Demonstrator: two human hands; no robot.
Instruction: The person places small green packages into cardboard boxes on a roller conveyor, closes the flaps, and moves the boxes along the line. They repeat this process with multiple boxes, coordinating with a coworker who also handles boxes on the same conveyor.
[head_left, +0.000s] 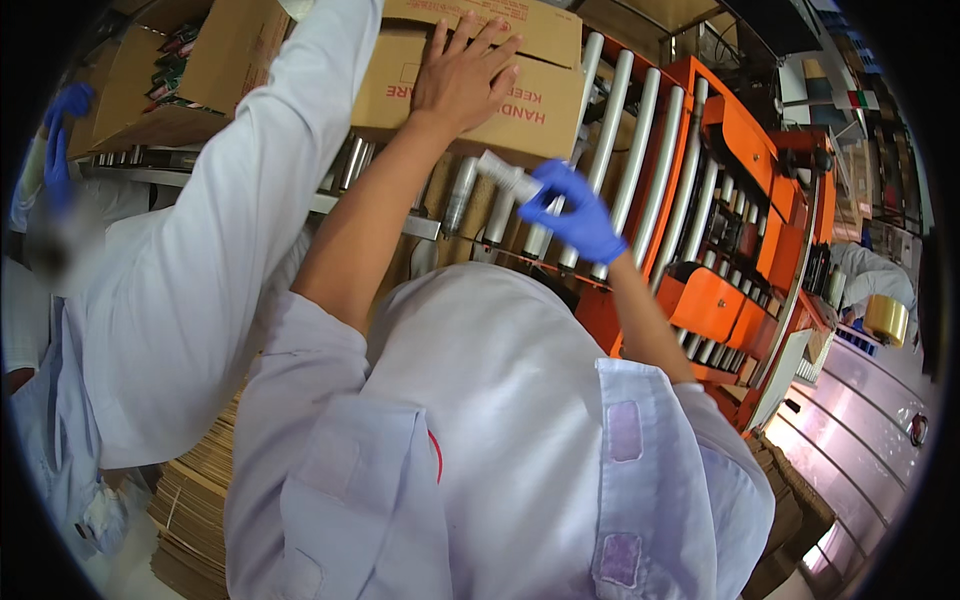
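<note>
A cardboard carton (465, 97) with red printing lies in front of me at the roller conveyor. My left hand (461, 79), bare, rests flat on top of it with the fingers spread, near the gap between its flaps. In a blue glove, my right hand (574, 210) is just off the carton's near right corner. Its thumb and fingers pinch a small whitish, partly clear object (504, 174), whose exact kind I cannot tell. Metal rollers (499, 214) lie beneath that hand.
An orange carton-sealing machine (739, 142) stands right of the rollers. At left, a co-worker's white sleeve (202, 247) reaches past an open carton (225, 64) of packets (172, 67). Flattened cardboard (199, 510) is stacked below. A tape roll (886, 320) sits far right.
</note>
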